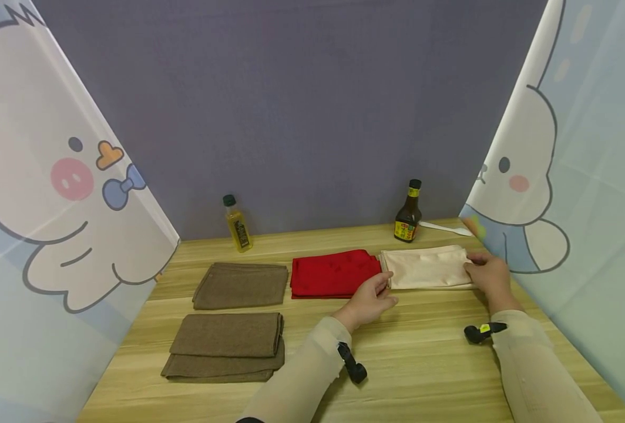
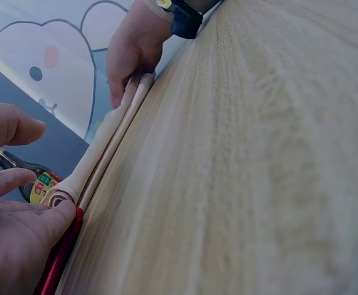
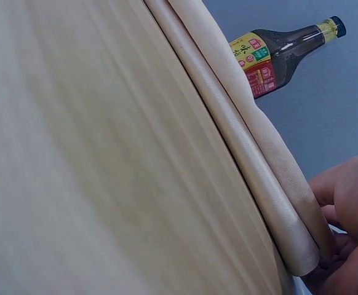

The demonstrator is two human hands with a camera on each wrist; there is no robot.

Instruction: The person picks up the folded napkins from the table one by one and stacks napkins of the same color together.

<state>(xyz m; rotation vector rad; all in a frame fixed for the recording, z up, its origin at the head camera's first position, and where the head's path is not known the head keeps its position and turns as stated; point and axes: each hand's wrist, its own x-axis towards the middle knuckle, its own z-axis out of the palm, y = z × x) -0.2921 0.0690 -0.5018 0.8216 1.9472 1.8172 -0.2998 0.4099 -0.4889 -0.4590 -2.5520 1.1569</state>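
A folded cream cloth [image 1: 426,267] lies in layers on the table, its right end pinched between the thumb and fingers of my right hand [image 1: 491,279]. In the right wrist view, my right hand [image 3: 351,227] closes on the end of the cream layers [image 3: 268,166]. At the other end, my left hand [image 1: 368,299] touches the cloth's left edge with extended fingers. The left wrist view shows my left hand [image 2: 19,227] with its thumb lifted away and fingertips at the rolled cloth edge [image 2: 62,195]. A folded red cloth [image 1: 336,273] lies right beside it, partly behind my left hand.
Two folded brown cloths lie at the left, one farther back [image 1: 241,286] and one nearer [image 1: 225,341]. An oil bottle [image 1: 238,226] stands at the back left. A dark sauce bottle [image 1: 408,212] and a white plastic utensil [image 1: 447,228] are behind the cream cloth. Printed curtains flank the table.
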